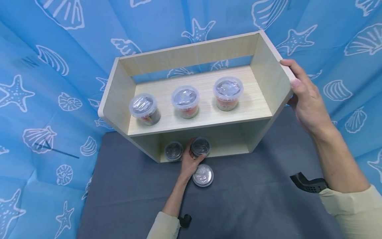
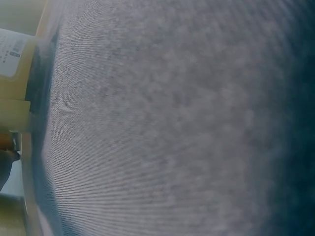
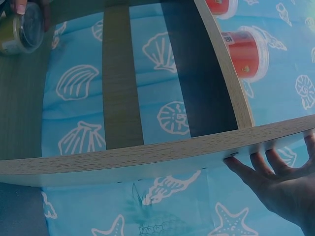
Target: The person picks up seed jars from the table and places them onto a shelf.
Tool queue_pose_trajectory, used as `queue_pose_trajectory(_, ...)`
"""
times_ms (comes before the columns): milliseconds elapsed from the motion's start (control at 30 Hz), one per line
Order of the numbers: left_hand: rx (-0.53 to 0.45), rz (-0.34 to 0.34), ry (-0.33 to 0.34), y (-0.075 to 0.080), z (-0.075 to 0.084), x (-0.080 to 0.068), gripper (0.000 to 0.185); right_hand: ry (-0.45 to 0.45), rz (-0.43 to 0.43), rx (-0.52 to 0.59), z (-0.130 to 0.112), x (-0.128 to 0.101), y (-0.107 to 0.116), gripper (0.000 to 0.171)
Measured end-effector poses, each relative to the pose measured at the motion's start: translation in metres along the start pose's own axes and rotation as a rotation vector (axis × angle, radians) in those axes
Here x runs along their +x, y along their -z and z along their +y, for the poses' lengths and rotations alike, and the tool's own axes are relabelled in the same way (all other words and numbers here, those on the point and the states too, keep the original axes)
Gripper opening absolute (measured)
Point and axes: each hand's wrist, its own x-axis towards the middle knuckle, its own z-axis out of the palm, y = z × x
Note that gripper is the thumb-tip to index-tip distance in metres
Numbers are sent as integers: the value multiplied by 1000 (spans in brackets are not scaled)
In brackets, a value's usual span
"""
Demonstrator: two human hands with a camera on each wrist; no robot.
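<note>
On the lower level of a small wooden shelf [image 1: 191,126], my left hand [image 1: 191,162] grips a clear-lidded plastic tub [image 1: 201,146], fingers on its left side and thumb at its front. Just left of it stands another lidded tub [image 1: 173,151]. A third tub [image 1: 203,175] is on the grey cloth in front of the shelf, close to my left wrist. My right hand [image 1: 308,96] holds the shelf's right side panel near its upper front edge. In the right wrist view, its fingers [image 3: 246,172] press the panel's outer face.
Three lidded tubs stand along the upper level: one at left [image 1: 144,109], one in the middle [image 1: 185,101] and one at right [image 1: 228,93]. Blue curtain [image 1: 65,132] with white shell prints hangs behind and beside the shelf. Grey cloth [image 1: 238,199] covers the table.
</note>
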Motion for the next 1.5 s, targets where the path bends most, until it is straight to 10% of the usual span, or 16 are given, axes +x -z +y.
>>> queue_pose_trajectory(233, 34, -15, 18, 2, 3, -2, 82, -7, 3, -10, -1, -1, -1, 48)
queue_pose_trajectory(467, 114, -56, 126, 3, 51, -6, 86, -18, -11, -55, -4, -1, -2, 49)
queue_pose_trajectory(1000, -6, 56, 44, 6, 56, -48, 81, -19, -15, -68, -6, -1, -2, 47)
queue_pose_trajectory(1500, 11, -35, -26, 14, 60, -74, 71, -60, -28, -57, -14, 2, 2, 46)
